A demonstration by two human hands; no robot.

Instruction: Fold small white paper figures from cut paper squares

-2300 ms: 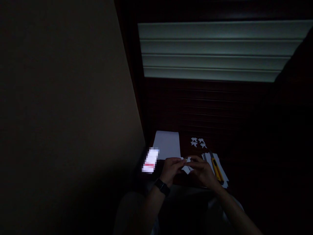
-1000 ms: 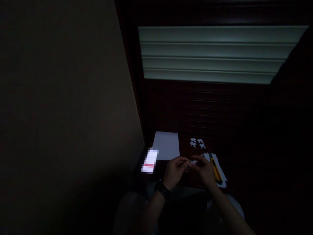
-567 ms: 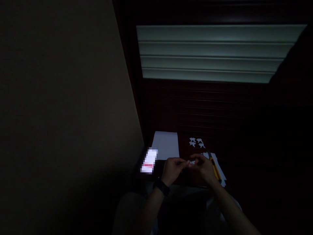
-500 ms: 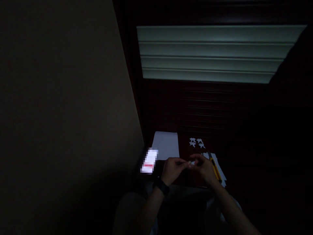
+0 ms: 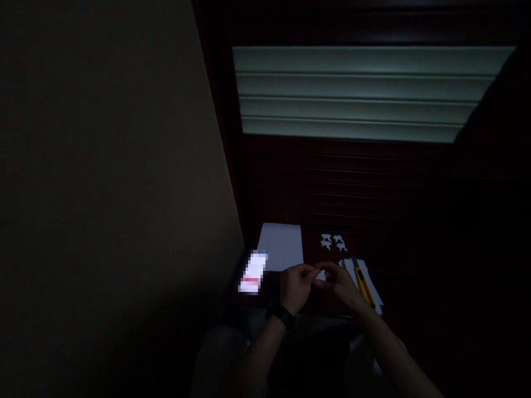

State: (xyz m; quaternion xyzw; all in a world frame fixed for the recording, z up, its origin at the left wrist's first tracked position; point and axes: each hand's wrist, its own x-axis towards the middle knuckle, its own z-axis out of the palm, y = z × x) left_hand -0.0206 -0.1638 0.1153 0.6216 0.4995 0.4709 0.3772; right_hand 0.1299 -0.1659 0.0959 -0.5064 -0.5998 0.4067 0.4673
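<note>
Between my hands is a small piece of white folded paper (image 5: 321,275), mostly covered by the fingers. My left hand (image 5: 295,284), with a dark band on its wrist, pinches the paper's left side. My right hand (image 5: 339,284) has its thumb and fingers curled round the right side of the same piece. Just beyond the hands, several small folded paper shapes (image 5: 326,244) lie grouped on the dark table. A yellow utility knife (image 5: 364,287) rests on white paper sheets (image 5: 376,292) to the right of my right hand.
A larger white sheet or pad (image 5: 281,246) lies at the back left of the table. In front of it is a lit phone (image 5: 254,272), its screen blurred out. A wall (image 5: 124,166) rises at the left, and a slatted dark panel (image 5: 352,182) stands behind the table.
My left hand has turned, its fingers now more bent over the paper. The small paper has shifted slightly left and shows more between the fingers. My right hand has moved a little left.
</note>
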